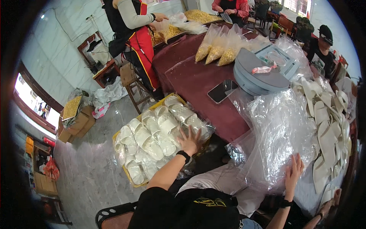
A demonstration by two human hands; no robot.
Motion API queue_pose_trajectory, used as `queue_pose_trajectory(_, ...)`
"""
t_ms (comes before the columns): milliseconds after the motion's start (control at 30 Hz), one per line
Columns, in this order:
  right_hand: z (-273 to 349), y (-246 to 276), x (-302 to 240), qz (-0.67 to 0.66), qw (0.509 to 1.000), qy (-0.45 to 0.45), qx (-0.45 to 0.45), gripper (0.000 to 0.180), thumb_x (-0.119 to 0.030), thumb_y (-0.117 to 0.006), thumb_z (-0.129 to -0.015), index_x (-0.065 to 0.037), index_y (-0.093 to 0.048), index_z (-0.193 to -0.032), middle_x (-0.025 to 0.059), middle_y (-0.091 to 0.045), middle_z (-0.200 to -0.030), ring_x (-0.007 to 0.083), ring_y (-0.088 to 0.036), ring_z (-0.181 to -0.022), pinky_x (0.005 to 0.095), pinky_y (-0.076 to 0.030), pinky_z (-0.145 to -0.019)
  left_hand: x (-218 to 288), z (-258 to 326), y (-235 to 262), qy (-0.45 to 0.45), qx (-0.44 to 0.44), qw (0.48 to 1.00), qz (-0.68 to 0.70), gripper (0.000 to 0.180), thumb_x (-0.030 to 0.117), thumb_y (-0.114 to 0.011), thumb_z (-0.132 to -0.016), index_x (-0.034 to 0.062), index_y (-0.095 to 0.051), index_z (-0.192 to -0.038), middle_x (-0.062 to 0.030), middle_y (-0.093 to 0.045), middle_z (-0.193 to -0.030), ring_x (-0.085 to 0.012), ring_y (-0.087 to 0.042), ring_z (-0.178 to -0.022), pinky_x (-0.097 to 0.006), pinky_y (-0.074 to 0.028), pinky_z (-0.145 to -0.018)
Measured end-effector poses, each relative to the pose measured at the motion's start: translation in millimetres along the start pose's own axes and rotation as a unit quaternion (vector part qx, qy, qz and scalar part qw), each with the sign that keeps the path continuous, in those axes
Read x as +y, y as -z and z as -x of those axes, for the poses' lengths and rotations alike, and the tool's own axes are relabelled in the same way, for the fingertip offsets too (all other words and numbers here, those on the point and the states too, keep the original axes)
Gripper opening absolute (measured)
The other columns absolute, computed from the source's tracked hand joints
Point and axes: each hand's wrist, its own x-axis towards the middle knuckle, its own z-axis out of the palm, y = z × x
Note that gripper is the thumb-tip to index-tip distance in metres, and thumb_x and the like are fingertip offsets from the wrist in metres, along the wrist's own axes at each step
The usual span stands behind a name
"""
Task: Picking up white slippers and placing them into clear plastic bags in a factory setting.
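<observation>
My left hand (189, 140) is spread with its fingers apart over the right side of a yellow crate (127, 175). The crate is full of cream slippers (150, 143) in clear plastic, and the hand rests on or just above them. On the right, my right hand (293, 172) lies with fingers stretched at the near edge of a stack of clear plastic bags (278, 126). Beyond that hand, loose cream slippers (326, 141) are heaped along the table's right side.
A dark red table (185, 86) holds a phone (222, 91), a grey rounded device (257, 78) and bags of yellow pieces (228, 56). Other people work around it; another person's hand (331, 204) is by the slippers at lower right. Cardboard boxes (78, 128) stand on the left floor.
</observation>
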Motion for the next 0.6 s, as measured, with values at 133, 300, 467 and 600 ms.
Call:
queue_pose_trajectory(133,-5,-2,-5,-0.008,1.000,-0.002,-0.007,0.047,-0.014,-0.060,-0.092,-0.008,-0.058,-0.138,0.0114,-0.046,-0.152,0.0348,-0.038,-0.137,0.0458,-0.027,-0.115,-3,31,-3,-0.091,-0.039,0.994,-0.038,0.103,0.050,-0.074,-0.082,0.0339,-0.010,-0.160,-0.0181,-0.001,-0.167,-0.0638,0.001,-0.143,-0.083,-0.021,-0.102)
queue_pose_trajectory(300,-4,-3,3,0.012,1.000,0.023,0.006,0.046,-0.015,-0.059,-0.094,-0.009,-0.058,-0.139,0.0111,-0.046,-0.152,0.0349,-0.039,-0.136,0.0464,-0.029,-0.114,-21,55,33,-0.200,0.052,0.978,-0.004,0.067,0.017,-0.067,-0.086,0.0140,-0.044,-0.149,-0.0165,-0.018,-0.163,-0.0451,-0.016,-0.149,-0.072,-0.026,-0.109)
queue_pose_trajectory(467,-1,-3,4,0.014,1.000,0.011,0.002,0.046,-0.013,-0.058,-0.094,-0.010,-0.057,-0.140,0.0101,-0.045,-0.153,0.0337,-0.038,-0.137,0.0449,-0.028,-0.115,-57,61,51,-0.245,0.108,0.963,-0.005,0.051,0.008,-0.060,-0.085,0.0025,-0.053,-0.135,-0.0178,-0.034,-0.156,-0.0395,-0.022,-0.149,-0.068,-0.022,-0.113)
queue_pose_trajectory(600,-2,-6,7,0.023,1.000,0.020,0.006,0.047,-0.012,-0.058,-0.093,-0.011,-0.057,-0.141,0.0091,-0.045,-0.154,0.0333,-0.039,-0.137,0.0445,-0.028,-0.115,-61,69,44,-0.258,0.156,0.951,-0.064,0.051,0.015,-0.066,-0.083,0.0063,-0.057,-0.131,-0.0174,-0.035,-0.155,-0.0369,-0.022,-0.150,-0.071,-0.017,-0.114)
